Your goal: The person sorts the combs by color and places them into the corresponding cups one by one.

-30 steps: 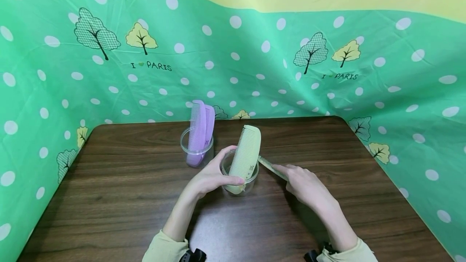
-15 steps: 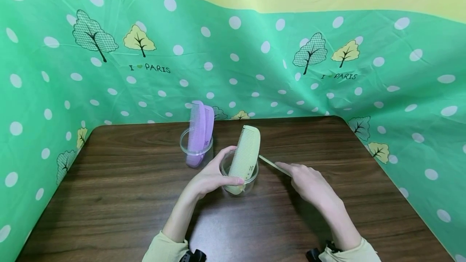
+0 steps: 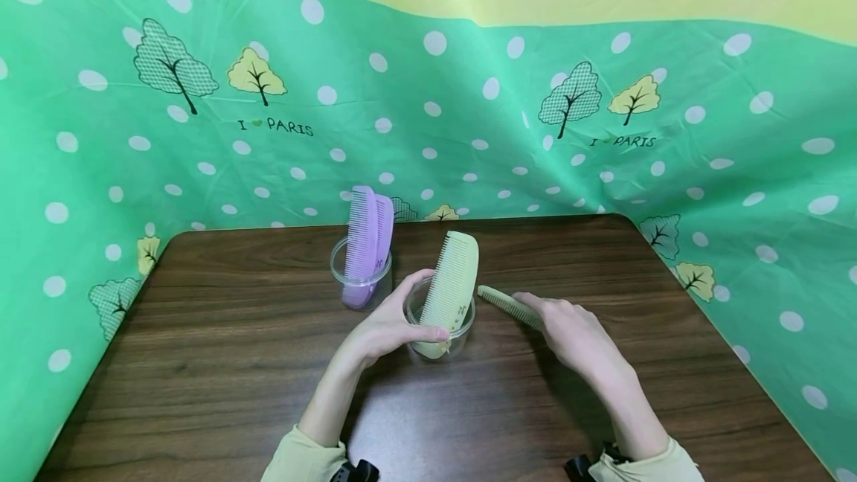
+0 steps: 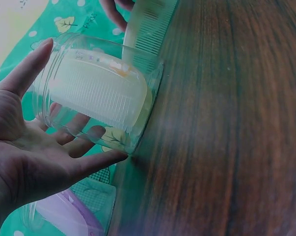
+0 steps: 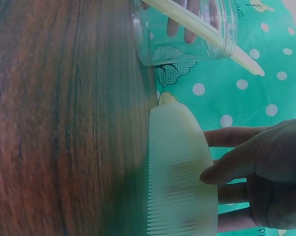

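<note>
My left hand (image 3: 391, 326) grips a clear plastic jar (image 3: 460, 346), thumb at its near side and fingers round the far side. A pale yellow-green comb (image 3: 454, 281) stands tilted in that jar, its upper end well above the rim. To the right, my right hand (image 3: 579, 337) holds a second pale green comb (image 3: 502, 302) by its spine, thumb on one face. In the right wrist view this comb (image 5: 179, 162) stands on edge, teeth toward the wooden tabletop, apart from the jar. The left wrist view shows the first comb (image 4: 96, 83) through the jar's wall.
Behind and left of the gripped jar is another clear jar (image 3: 340, 268) with two purple combs (image 3: 363, 236) standing in it. The dark wooden table (image 3: 221, 363) ends at a green polka-dot cloth (image 3: 428, 125) hanging at the back and sides.
My right hand has shifted slightly right with its comb, which has rolled so its teeth now show along the near lower edge. The left hand and the jar stay in place.
</note>
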`<state>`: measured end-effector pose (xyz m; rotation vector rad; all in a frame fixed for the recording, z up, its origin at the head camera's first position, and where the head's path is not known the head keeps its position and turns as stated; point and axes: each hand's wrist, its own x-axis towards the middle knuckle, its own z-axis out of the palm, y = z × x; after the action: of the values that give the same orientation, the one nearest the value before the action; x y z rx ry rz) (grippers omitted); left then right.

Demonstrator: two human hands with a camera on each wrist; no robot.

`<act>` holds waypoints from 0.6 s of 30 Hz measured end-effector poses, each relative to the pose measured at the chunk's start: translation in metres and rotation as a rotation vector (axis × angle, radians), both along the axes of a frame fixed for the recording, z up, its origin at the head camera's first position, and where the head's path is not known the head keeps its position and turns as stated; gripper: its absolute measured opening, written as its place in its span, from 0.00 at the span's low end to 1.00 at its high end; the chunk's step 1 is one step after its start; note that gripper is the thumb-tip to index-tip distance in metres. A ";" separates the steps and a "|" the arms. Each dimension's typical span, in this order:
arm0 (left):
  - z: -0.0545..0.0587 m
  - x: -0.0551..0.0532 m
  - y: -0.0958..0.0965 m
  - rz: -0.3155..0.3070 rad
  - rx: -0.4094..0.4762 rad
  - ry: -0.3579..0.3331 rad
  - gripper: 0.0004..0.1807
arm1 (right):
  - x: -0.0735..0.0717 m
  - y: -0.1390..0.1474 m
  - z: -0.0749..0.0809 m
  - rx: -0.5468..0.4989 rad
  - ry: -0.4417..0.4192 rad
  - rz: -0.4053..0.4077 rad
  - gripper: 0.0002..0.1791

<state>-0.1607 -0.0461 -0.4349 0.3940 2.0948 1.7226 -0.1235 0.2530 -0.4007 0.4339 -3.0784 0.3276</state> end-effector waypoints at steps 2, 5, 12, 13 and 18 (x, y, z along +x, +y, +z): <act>-0.001 0.002 0.001 0.005 0.003 0.004 0.53 | 0.001 0.001 -0.001 -0.009 0.004 -0.003 0.31; -0.002 0.003 0.001 0.007 0.007 0.007 0.53 | 0.001 0.002 -0.002 -0.024 0.007 -0.009 0.32; -0.003 0.004 0.002 0.007 0.014 0.008 0.54 | 0.000 0.006 0.000 -0.088 0.040 -0.014 0.34; -0.003 0.004 0.002 0.006 0.015 0.009 0.54 | 0.000 0.007 0.000 -0.099 0.046 -0.017 0.34; -0.003 0.004 0.002 0.002 0.013 0.014 0.54 | -0.002 0.010 0.001 -0.147 0.093 -0.023 0.31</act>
<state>-0.1569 -0.0442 -0.4380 0.4088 2.0961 1.7402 -0.1252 0.2627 -0.3997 0.3960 -2.9413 0.5129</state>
